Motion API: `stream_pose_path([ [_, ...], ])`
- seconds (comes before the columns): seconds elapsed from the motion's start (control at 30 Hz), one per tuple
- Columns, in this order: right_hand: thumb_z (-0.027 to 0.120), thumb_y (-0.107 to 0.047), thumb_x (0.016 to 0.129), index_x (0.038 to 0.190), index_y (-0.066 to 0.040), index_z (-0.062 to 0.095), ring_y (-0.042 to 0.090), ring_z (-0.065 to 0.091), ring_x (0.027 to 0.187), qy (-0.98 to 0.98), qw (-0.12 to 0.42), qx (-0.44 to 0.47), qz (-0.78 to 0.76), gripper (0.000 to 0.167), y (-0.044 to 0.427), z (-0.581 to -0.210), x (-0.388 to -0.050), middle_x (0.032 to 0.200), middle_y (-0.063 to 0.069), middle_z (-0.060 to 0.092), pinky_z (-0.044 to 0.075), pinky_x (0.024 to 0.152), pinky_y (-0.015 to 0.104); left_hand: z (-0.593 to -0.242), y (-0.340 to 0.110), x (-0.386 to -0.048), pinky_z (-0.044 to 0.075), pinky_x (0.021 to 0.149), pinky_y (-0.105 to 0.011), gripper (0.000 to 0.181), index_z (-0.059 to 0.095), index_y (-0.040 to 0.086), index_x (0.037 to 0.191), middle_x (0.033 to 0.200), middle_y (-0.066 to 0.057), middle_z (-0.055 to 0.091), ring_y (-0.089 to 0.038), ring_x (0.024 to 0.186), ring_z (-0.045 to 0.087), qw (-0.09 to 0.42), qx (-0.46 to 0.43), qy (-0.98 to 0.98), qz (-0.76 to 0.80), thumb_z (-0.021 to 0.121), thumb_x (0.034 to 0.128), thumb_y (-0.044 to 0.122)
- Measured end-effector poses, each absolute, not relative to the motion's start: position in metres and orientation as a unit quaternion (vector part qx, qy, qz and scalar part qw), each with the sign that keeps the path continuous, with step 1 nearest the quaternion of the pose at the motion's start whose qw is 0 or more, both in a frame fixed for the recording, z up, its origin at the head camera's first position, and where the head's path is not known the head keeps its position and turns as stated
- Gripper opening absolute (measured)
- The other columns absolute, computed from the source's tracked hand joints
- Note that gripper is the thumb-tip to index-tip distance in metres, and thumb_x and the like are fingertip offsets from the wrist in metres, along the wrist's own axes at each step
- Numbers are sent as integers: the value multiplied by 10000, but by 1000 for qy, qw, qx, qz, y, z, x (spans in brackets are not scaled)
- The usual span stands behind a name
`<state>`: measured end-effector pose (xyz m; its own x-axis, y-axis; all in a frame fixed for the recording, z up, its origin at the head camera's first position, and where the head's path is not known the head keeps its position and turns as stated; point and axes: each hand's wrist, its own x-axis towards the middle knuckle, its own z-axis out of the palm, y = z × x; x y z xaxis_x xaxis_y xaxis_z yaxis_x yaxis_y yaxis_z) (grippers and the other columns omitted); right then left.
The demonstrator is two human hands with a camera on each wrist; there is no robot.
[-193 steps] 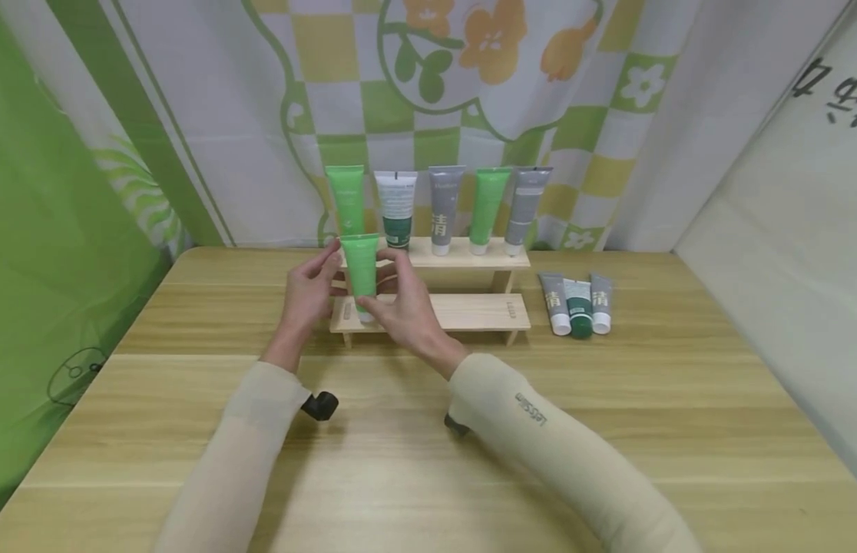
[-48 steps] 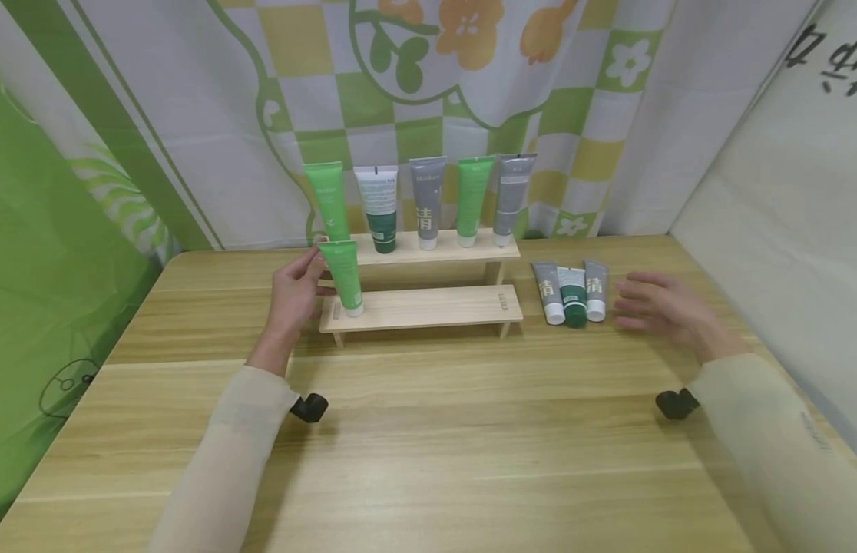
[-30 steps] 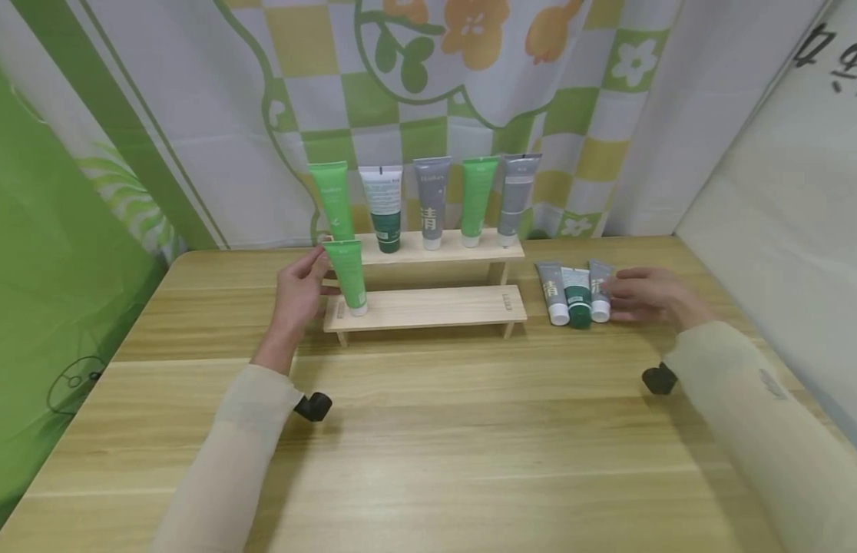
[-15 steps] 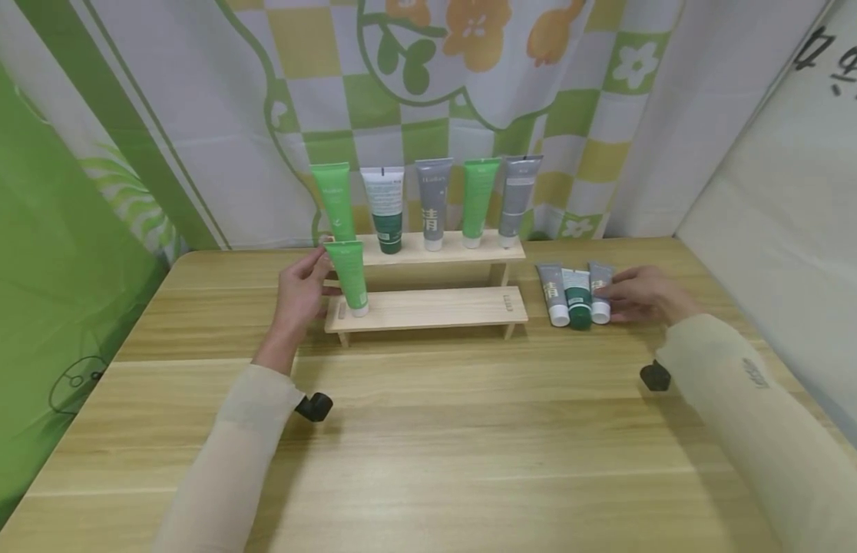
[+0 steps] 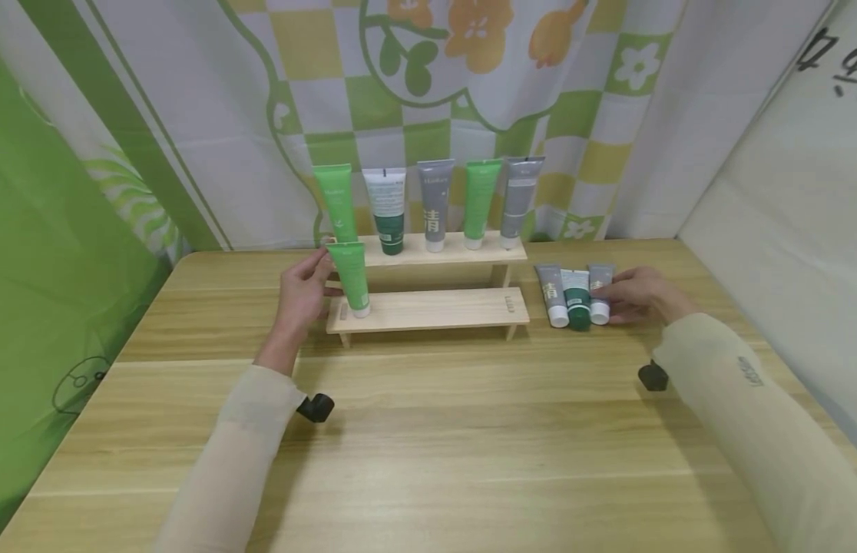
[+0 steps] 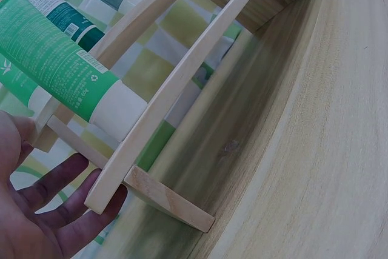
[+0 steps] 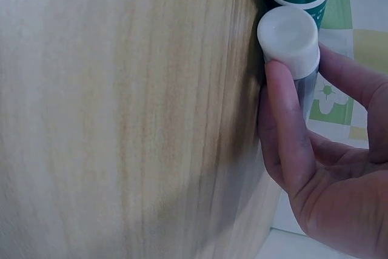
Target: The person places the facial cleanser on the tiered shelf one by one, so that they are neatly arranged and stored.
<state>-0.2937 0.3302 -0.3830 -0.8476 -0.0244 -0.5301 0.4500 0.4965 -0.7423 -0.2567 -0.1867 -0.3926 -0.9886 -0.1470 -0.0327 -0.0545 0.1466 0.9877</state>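
My left hand holds the left end of a two-tier wooden stand. In the left wrist view its fingers reach behind the lower board. Beside it a green squeeze tube stands cap down on the lower tier. At the right my right hand grips the rightmost grey tube, which lies on the table. In the right wrist view fingers lie on both sides of that tube, near its white cap. Touching it are a white-and-green tube and another grey tube.
Along the upper tier several tubes stand cap down: a green tube, a white-and-green tube, a grey tube, a green tube and a grey tube. A patterned curtain hangs behind the table.
My right hand has left the green tube standing on the lower tier, moved to the right and taken hold of the rightmost grey tube. My left hand stays at the stand.
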Motion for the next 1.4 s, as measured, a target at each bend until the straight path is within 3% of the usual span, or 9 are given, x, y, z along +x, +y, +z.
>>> stream_pose_path([
  [0.47,660,-175,988,1493,185,172,140,667,813,825,242,124,-496,789,332,-386,-287,1039,131,620,594,815,326,-394,-186,-255,610,717,-417,457,476,315,1493,1233,-159,637,-232,909,681,31,69,-759,-646,509,1050,423],
  [0.73,661,-208,990,1520,152,140,124,669,823,816,234,109,-518,826,333,-385,-283,1011,85,644,591,833,353,-390,-186,-256,602,765,-448,467,469,320,1496,1246,-157,633,-266,952,671,32,69,-758,-648,511,1046,438],
  [1.0,655,-186,994,1526,152,99,148,673,870,817,224,80,-526,840,331,-384,-269,1137,179,623,596,823,378,-391,-186,-256,608,743,-431,469,466,287,1500,1247,-166,636,-304,962,678,34,69,-756,-651,510,1052,417],
  [1.23,716,-167,952,1543,119,123,202,702,873,819,198,56,-535,884,326,-382,-252,1075,149,666,597,807,422,-391,-185,-256,609,709,-397,480,464,277,1504,1242,-163,636,-197,876,684,35,67,-759,-647,511,1050,423],
  [1.4,730,-138,940,1548,100,153,201,709,881,803,182,39,-567,871,314,-378,-239,1061,105,677,596,808,432,-392,-185,-257,609,717,-395,477,454,299,1509,1326,-147,609,-195,882,684,32,73,-758,-647,511,1052,421],
])
